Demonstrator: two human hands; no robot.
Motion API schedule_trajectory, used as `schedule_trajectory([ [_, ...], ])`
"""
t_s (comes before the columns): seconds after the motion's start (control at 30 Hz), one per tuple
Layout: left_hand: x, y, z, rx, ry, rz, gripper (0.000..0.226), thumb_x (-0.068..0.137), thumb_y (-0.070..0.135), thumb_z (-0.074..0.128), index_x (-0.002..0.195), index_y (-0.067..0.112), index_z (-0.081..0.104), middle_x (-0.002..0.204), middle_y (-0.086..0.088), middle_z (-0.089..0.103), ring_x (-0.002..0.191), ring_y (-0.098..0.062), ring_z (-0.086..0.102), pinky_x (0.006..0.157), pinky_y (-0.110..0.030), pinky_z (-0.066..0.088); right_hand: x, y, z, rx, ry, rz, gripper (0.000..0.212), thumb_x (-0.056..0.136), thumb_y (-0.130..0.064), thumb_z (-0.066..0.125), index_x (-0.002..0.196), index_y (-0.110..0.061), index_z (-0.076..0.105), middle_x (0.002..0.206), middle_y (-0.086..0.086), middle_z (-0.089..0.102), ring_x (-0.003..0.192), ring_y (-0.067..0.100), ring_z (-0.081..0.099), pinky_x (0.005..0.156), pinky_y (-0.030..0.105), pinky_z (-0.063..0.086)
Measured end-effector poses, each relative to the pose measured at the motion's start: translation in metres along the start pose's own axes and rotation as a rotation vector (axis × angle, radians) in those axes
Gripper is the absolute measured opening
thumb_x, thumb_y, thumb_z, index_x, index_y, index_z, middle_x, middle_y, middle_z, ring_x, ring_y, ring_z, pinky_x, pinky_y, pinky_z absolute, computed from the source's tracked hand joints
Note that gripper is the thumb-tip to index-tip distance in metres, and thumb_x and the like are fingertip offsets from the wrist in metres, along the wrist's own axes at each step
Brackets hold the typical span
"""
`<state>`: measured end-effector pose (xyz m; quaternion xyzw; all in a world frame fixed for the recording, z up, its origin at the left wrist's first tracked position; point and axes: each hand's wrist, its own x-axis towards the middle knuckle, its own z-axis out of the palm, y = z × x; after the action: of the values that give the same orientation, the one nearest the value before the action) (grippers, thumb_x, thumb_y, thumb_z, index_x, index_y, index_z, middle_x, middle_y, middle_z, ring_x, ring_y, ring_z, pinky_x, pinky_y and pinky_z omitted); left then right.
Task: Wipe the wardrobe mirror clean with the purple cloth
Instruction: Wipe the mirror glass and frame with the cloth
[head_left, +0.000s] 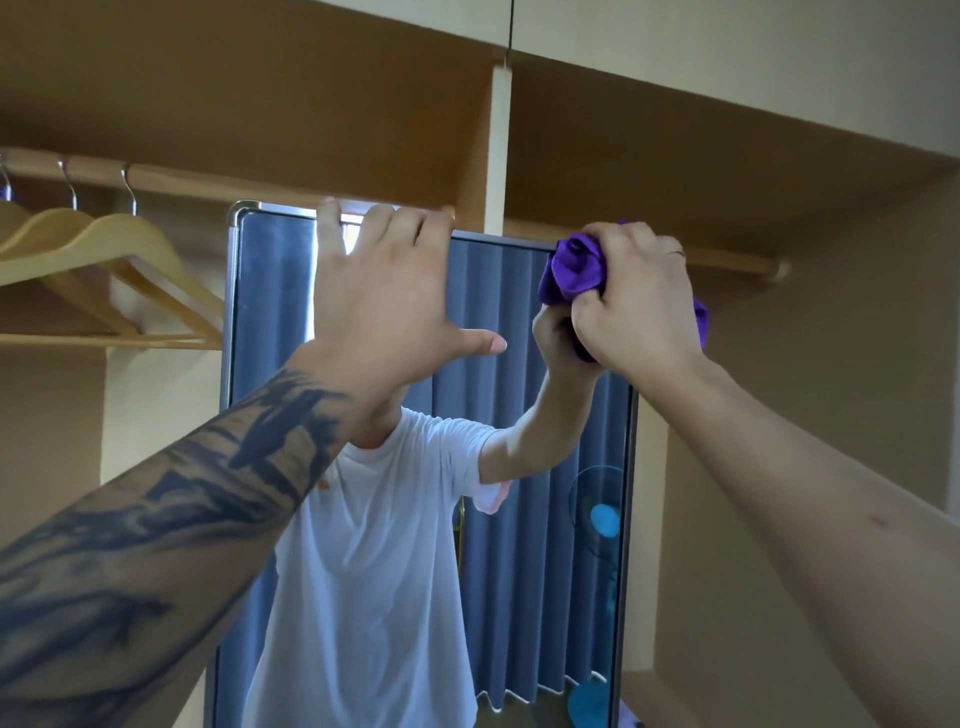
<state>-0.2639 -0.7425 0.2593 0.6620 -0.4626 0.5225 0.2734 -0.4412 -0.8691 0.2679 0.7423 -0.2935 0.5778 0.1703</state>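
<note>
Your left hand (387, 291) reaches up to the top edge of the tall, metal-framed wardrobe mirror (514, 545), its fingers hooked over the frame near the top left corner and the thumb stretched out sideways across the glass, so it grips the frame. Your right hand (636, 296) is clenched around the bunched purple cloth (574, 270), which sits pressed against the glass at the mirror's top right corner; a fold of it pokes out past the far side of your fist. Three pale wooden hangers (104, 260) hang from the wooden rail (208, 182) left of the mirror. The glass reflects a person in a white T-shirt before blue curtains.
</note>
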Motion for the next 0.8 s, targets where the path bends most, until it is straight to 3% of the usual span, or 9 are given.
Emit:
schedule_trajectory([
  [0.1,0.0,-0.005,-0.005,0.026,-0.003,0.041,0.11,0.065,0.096,0.052,0.144,0.02,0.046,0.144,-0.002,0.058,0.139,-0.024,0.048,0.119,-0.058,0.022,-0.014,-0.002,0.009,0.038,0.083,-0.003,0.064,0.083,-0.021,0.055,0.146,-0.015,0.052,0.145,0.009,0.056,0.132,0.036,0.046,0.117,0.04,0.032],
  [0.2,-0.003,-0.02,-0.012,0.005,0.04,0.045,0.091,0.078,0.088,0.044,0.142,0.024,0.049,0.143,0.0,0.06,0.136,-0.025,0.051,0.117,-0.054,0.028,-0.037,-0.003,0.016,0.062,0.077,-0.014,0.075,0.089,-0.033,0.057,0.159,-0.014,0.037,0.164,0.008,0.038,0.151,0.031,0.028,0.128,0.042,0.017],
  [0.37,-0.031,-0.063,-0.02,-0.156,0.16,-0.24,0.075,0.092,0.069,0.048,0.156,0.032,0.036,0.16,-0.003,0.041,0.147,-0.029,0.037,0.121,-0.058,0.023,-0.061,-0.018,0.032,-0.005,0.074,-0.066,0.081,0.095,-0.055,0.046,0.163,-0.013,0.03,0.172,0.008,0.025,0.159,0.032,0.02,0.129,0.051,0.013],
  [0.47,-0.047,-0.1,-0.018,-0.446,0.113,-0.412,0.07,0.096,0.061,0.043,0.158,0.027,0.036,0.156,-0.007,0.048,0.144,-0.03,0.044,0.12,-0.056,0.032,-0.068,-0.049,0.042,-0.015,0.038,-0.156,0.079,0.097,-0.058,0.042,0.162,-0.012,0.033,0.17,0.01,0.028,0.155,0.042,0.024,0.128,0.055,0.014],
  [0.5,-0.051,-0.107,-0.019,-0.553,0.07,-0.469,0.063,0.098,0.058,0.043,0.152,0.028,0.044,0.147,-0.007,0.057,0.138,-0.029,0.051,0.118,-0.057,0.035,-0.07,-0.061,0.046,-0.008,0.034,-0.209,0.077,0.097,-0.056,0.045,0.16,-0.012,0.037,0.169,0.01,0.031,0.153,0.045,0.027,0.128,0.056,0.015],
  [0.57,-0.063,-0.11,-0.022,-0.872,-0.042,-0.555,0.042,0.098,0.051,0.045,0.121,0.023,0.065,0.11,-0.007,0.072,0.105,-0.029,0.067,0.104,-0.056,0.05,-0.072,-0.089,0.052,0.0,0.028,-0.31,0.073,0.097,-0.052,0.051,0.158,-0.012,0.043,0.167,0.01,0.035,0.15,0.046,0.032,0.127,0.057,0.017],
  [0.63,-0.077,-0.112,-0.022,-1.111,-0.073,-0.611,0.038,0.101,0.045,0.046,0.099,0.014,0.067,0.086,-0.012,0.068,0.078,-0.026,0.066,0.081,-0.051,0.06,-0.071,-0.12,0.058,0.02,0.011,-0.391,0.071,0.097,-0.049,0.054,0.157,-0.014,0.044,0.167,0.009,0.035,0.15,0.043,0.033,0.127,0.056,0.018],
  [0.7,-0.093,-0.116,-0.019,-1.139,-0.058,-0.623,0.035,0.11,0.037,0.043,0.099,0.023,0.073,0.09,-0.009,0.072,0.072,-0.028,0.067,0.064,-0.039,0.061,-0.071,-0.151,0.066,0.039,-0.017,-0.473,0.071,0.095,-0.045,0.055,0.158,-0.014,0.042,0.169,0.009,0.032,0.151,0.041,0.032,0.127,0.053,0.019],
  [0.8,-0.113,-0.119,-0.009,-1.219,-0.067,-0.61,0.033,0.112,0.028,0.044,0.114,0.04,0.074,0.102,0.001,0.076,0.082,-0.03,0.069,0.072,-0.048,0.061,-0.069,-0.178,0.078,0.055,-0.067,-0.567,0.074,0.091,-0.037,0.059,0.158,-0.013,0.041,0.169,0.009,0.031,0.147,0.039,0.036,0.123,0.051,0.025],
])
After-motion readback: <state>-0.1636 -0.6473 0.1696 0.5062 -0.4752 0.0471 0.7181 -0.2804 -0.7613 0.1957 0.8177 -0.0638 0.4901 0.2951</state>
